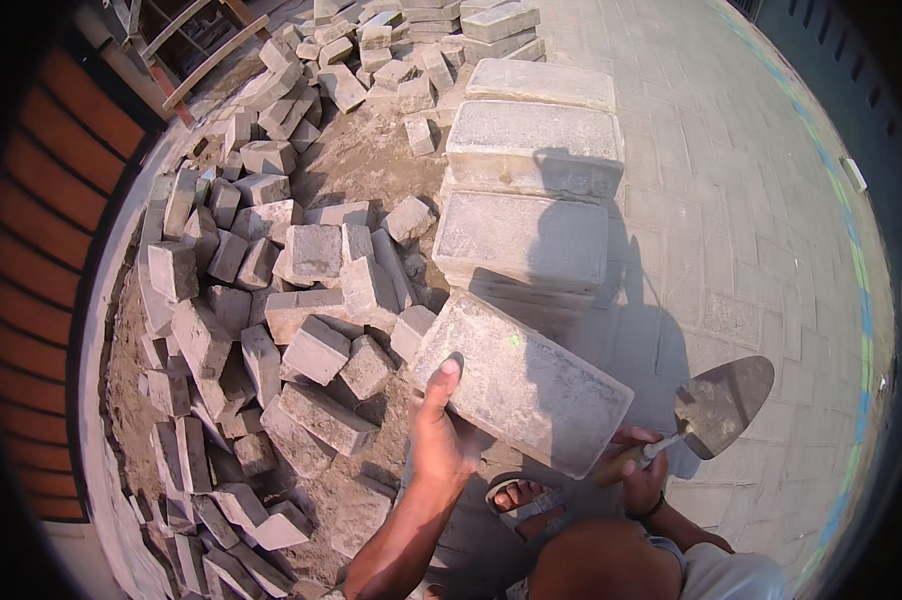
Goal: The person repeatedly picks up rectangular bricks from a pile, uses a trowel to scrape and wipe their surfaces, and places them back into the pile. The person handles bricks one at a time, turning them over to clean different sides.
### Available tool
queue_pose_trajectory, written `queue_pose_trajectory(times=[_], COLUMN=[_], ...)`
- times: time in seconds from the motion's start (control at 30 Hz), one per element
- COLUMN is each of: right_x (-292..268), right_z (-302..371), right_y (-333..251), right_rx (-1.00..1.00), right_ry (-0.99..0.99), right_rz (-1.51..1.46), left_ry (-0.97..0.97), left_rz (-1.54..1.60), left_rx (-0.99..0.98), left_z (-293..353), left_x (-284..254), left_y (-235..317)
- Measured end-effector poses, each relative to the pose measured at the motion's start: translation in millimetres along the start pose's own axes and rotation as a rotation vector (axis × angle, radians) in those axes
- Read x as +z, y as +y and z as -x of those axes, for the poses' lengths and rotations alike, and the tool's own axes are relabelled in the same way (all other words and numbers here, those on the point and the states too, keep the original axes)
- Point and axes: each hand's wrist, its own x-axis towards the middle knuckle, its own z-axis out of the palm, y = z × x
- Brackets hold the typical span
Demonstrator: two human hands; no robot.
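Observation:
My left hand (pixel 438 440) grips a grey concrete paving block (pixel 526 385) by its left end, thumb on the top face and fingers underneath. The block is tilted, its right end lower, and a small green mark shows on it. In my right hand (pixel 643 472) is the wooden handle of a trowel (pixel 726 405), its rounded metal blade pointing up and right. The right fingers are close to the block's lower right corner; whether they touch it I cannot tell. Just beyond, stacked paving blocks (pixel 521 240) stand in a row.
Loose blocks (pixel 316 350) lie heaped on bare soil (pixel 366 165) to the left. Paved ground (pixel 741 250) stretches along the right. An orange slatted gate (pixel 46 270) borders the far left, and a wooden frame (pixel 211 50) stands at the back. My sandalled foot (pixel 523 503) is below the block.

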Motion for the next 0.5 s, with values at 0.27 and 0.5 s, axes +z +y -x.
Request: queue_pose_trajectory(times=[0.27, 0.5], right_x=[58.7, 52.9], right_z=[-102.0, -199.6], right_y=[-42.0, -86.5], right_rx=[-0.237, -0.283], right_ry=[0.251, 0.199], right_rz=[0.063, 0.287], left_ry=[-0.104, -0.149], left_rz=[-0.15, -0.935], left_rx=[0.154, 0.299], left_z=[-39.6, -66.8], left_x=[84.8, 53.2], left_y=[26.6, 70.5])
